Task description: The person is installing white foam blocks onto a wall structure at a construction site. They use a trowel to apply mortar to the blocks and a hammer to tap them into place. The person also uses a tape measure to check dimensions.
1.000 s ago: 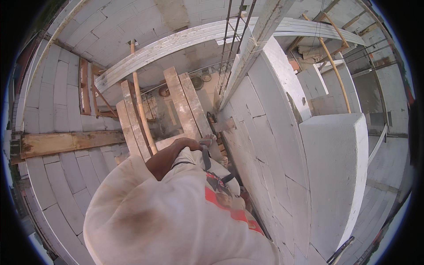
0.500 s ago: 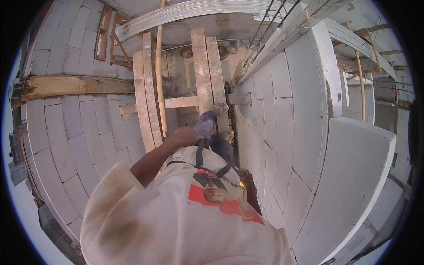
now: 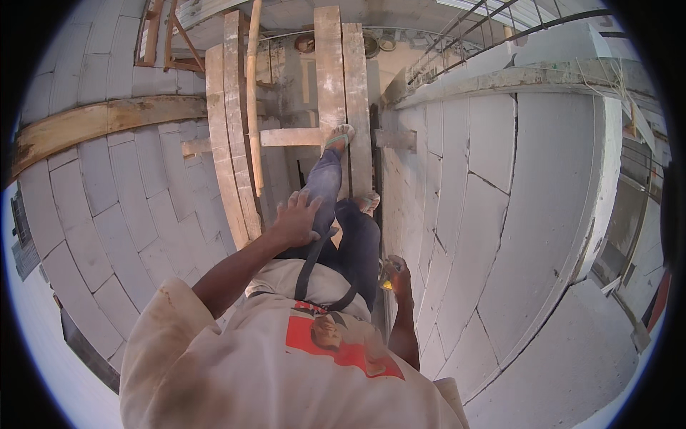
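My left hand point(image 3: 294, 218) lies with its fingers spread on my left thigh, on the dark trousers point(image 3: 324, 182). At my right side, close to the block wall point(image 3: 493, 207), my right hand point(image 3: 397, 275) is closed around a small yellow and dark object point(image 3: 386, 284); its kind does not show. A black strap point(image 3: 309, 268) hangs in a loop in front of my shirt. My feet, in sandals point(image 3: 346, 134), stand on two long wooden planks point(image 3: 331, 79), the left foot farther forward.
Left of the planks run more boards point(image 3: 227, 107) and a bamboo pole point(image 3: 253, 93), with a crosspiece point(image 3: 291, 137) between. Another block wall point(image 3: 107, 193) bears a wooden beam point(image 3: 143, 111). Steel rebar point(image 3: 500, 18) lies at the upper right. A round tub point(image 3: 305, 43) sits far below.
My left hand has moved from near my waist onto my thigh, fingers now spread. My right hand and its yellow object show more fully. The view has shifted, with the right wall turned more into sight.
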Demonstrator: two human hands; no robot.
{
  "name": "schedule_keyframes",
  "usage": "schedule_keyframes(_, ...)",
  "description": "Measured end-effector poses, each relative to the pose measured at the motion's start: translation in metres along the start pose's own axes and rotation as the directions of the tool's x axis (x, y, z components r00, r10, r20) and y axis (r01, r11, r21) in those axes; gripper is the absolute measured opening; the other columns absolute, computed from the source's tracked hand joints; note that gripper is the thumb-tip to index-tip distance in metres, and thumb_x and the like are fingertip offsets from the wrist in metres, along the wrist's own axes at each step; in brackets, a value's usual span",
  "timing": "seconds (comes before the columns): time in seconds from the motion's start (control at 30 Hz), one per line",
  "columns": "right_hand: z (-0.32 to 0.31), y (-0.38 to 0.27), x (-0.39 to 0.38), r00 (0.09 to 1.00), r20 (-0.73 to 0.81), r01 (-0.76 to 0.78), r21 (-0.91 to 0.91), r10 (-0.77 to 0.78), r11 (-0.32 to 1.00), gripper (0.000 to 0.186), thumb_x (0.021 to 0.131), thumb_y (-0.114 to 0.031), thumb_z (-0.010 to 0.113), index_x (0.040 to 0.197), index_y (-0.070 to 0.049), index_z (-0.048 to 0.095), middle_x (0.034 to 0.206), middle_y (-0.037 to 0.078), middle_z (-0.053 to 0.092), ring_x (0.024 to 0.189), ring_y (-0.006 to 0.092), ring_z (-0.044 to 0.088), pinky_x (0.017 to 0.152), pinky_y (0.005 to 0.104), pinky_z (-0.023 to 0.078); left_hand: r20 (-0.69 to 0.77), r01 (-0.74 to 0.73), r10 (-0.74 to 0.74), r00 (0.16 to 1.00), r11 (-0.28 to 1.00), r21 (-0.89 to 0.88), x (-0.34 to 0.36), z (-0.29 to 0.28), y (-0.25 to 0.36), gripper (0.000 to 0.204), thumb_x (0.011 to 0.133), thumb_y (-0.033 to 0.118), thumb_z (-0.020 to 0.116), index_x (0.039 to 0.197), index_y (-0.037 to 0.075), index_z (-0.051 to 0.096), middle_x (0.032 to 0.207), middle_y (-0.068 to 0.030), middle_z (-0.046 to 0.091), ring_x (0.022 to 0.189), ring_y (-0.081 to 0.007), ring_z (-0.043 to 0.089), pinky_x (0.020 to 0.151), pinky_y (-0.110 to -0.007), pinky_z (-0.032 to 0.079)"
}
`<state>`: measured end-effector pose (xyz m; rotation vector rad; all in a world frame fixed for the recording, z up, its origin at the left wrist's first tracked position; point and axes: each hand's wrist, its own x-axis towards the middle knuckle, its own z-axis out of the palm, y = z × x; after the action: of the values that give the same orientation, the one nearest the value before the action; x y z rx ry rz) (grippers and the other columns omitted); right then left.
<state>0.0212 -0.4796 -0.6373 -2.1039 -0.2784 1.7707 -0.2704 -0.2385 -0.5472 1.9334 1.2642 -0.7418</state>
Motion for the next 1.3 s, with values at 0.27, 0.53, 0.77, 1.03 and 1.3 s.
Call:
schedule_keyframes(0.27,0.049,-0.082,0.064,0.987,-0.15,0.001,-0.333,-0.054,0.943,0.07,0.08,-0.02,0.071,0.141,0.0,0.041,0.123,0.028,0.06,0.113,0.0362,0.062,0.098,0.0419,0.049,0.149,0.319,-0.315,0.937,0.948,0.0,0.142,0.015,0.009,0.105,0.079,0.045,0.08,0.155,0.003,0.021,0.148,-0.0256,0.038,0.133,-0.0455,0.045,0.104,-0.053,0.043)
schedule_keyframes(0.53,0.065,-0.136,0.169,0.996,-0.02,0.062,-0.485,-0.082,0.873,0.06,0.076,-0.014,0.071,0.13,-0.002,0.049,0.12,0.023,0.064,0.107,0.0351,0.066,0.095,0.0426,0.052,0.061,0.324,-0.319,0.946,0.938,-0.119,0.219,0.01,-0.017,0.063,0.085,0.037,0.075,0.13,0.003,0.048,0.127,-0.0166,0.052,0.123,-0.0338,0.053,0.1,-0.045,0.044)
schedule_keyframes(0.77,0.063,-0.163,0.302,0.959,0.033,0.256,-0.527,-0.282,0.811,0.05,0.079,-0.012,0.071,0.125,0.001,0.056,0.108,0.017,0.066,0.096,0.0258,0.067,0.083,0.0353,0.055,0.004,0.241,-0.243,0.97,0.963,-0.121,0.255,-0.005,-0.029,0.052,0.086,0.034,0.072,0.126,0.004,0.057,0.13,-0.015,0.053,0.122,-0.0335,0.052,0.1,-0.047,0.042)
schedule_keyframes(1.03,0.055,-0.078,0.484,0.998,-0.028,-0.052,0.265,0.061,0.963,0.056,0.084,-0.022,0.077,0.128,0.001,0.053,0.109,0.014,0.064,0.089,0.0207,0.067,0.07,0.0346,0.058,-0.219,0.068,-0.112,0.969,0.978,-0.197,0.307,-0.025,-0.043,0.045,0.082,0.029,0.076,0.119,0.006,0.066,0.122,-0.0109,0.06,0.118,-0.0323,0.056,0.101,-0.047,0.044)
schedule_keyframes(1.3,0.046,-0.041,0.603,0.984,-0.149,0.085,-0.114,-0.101,0.99,0.065,0.083,-0.031,0.081,0.129,0.003,0.051,0.114,0.015,0.063,0.103,0.0238,0.064,0.084,0.0363,0.054,-0.506,-0.122,0.052,0.861,0.987,-0.105,0.347,-0.025,-0.045,0.043,0.079,0.029,0.077,0.113,0.005,0.067,0.118,-0.012,0.063,0.113,-0.0323,0.058,0.099,-0.045,0.045)
